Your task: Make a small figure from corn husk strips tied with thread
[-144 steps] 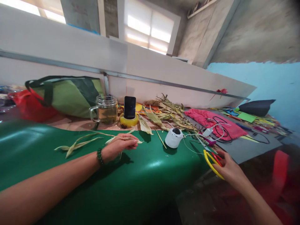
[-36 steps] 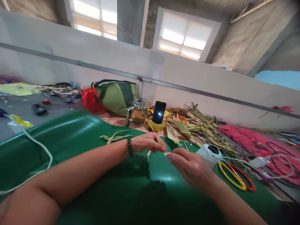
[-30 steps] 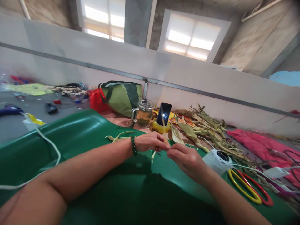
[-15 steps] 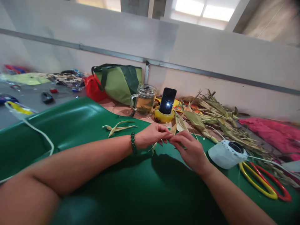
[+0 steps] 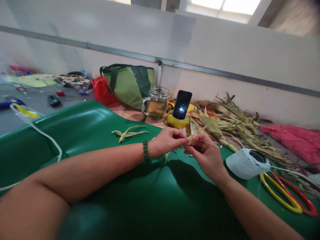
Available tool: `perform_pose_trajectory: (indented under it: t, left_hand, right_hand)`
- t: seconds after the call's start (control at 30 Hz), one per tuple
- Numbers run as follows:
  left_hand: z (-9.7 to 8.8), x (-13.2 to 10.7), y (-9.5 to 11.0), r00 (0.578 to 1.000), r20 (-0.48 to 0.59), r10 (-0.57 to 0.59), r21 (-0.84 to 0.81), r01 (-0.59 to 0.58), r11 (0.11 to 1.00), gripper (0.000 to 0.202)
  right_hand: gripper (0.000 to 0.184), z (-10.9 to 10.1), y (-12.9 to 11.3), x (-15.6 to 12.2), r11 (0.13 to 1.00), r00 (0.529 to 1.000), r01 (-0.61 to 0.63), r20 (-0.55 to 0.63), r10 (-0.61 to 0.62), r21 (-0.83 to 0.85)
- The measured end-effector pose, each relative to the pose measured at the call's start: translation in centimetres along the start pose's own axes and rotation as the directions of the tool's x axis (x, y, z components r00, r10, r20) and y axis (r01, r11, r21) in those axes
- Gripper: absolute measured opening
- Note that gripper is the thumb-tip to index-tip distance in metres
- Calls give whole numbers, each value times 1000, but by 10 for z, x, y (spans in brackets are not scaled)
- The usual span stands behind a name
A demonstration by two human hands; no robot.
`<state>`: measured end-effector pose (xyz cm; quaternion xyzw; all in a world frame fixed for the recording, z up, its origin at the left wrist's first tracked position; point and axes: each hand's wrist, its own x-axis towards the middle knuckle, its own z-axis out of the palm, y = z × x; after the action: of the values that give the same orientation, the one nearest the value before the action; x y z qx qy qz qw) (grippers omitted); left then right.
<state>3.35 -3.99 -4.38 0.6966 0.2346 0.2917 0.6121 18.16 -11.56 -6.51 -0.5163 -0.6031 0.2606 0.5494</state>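
A small piece of dry corn husk (image 5: pixel 191 138) is pinched between my two hands above the green mat (image 5: pixel 150 200). My left hand (image 5: pixel 168 141), with a green bead bracelet at the wrist, grips it with thumb and forefinger. From the right, my right hand (image 5: pixel 206 153) has its fingers curled onto the same piece, and the fingertips of both hands nearly meet. Pale husk ends show below my left hand. To the left lies a folded, pointed husk piece (image 5: pixel 128 134) on the mat.
Behind my hands stand a glass mug (image 5: pixel 158 105) with liquid and a phone (image 5: pixel 182 105) in a yellow holder. A heap of dry husks (image 5: pixel 232 116) lies right of them. Nearer are a white roll (image 5: pixel 246 163) and red-and-yellow-handled scissors (image 5: pixel 282 193). A green bag (image 5: pixel 127 85) leans at the back.
My right hand's fingers have opened up a little and shifted, so the tan husk piece now shows between the fingertips. The view has moved slightly; the things on the table stay put.
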Motion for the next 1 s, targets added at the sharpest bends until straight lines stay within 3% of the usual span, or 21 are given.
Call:
perform_pose_trajectory:
  t: [0.1,0.23,0.37,0.5,0.6,0.8,0.93,1.0]
  left_hand:
    - [1,-1,0,1000,0,20,14,-20,1000,18]
    - [1,1,-2,1000,20,-14,-12,14,1000,20]
    - [-2,4,-3,998,65,-15,-69,19,997,29]
    - [-5,4,0,998,56,-3,-73,8,997,32]
    - [-5,3,2,999,47,23,-58,-20,998,32]
    - [-2,1,5,999,19,-29,-52,30,998,25]
    - [-1,0,6,997,16,-72,-75,73,995,21]
    - [0,-1,6,996,20,-84,-87,86,992,20]
  right_hand:
    - [40,2,-1,0,998,1000,-11,-16,12,61]
    - [40,3,1,-3,999,999,26,-35,-26,22]
    - [27,2,4,-3,971,980,179,-62,-191,-161]
    - [3,0,4,-3,778,859,465,2,-513,-423]
    - [11,-3,4,-2,639,766,586,83,-638,-498]
    - [17,-9,6,-1,506,673,688,195,-714,-521]
    - [23,-13,2,0,357,590,755,331,-737,-551]
    - [21,-12,-2,1,317,579,757,361,-731,-571]
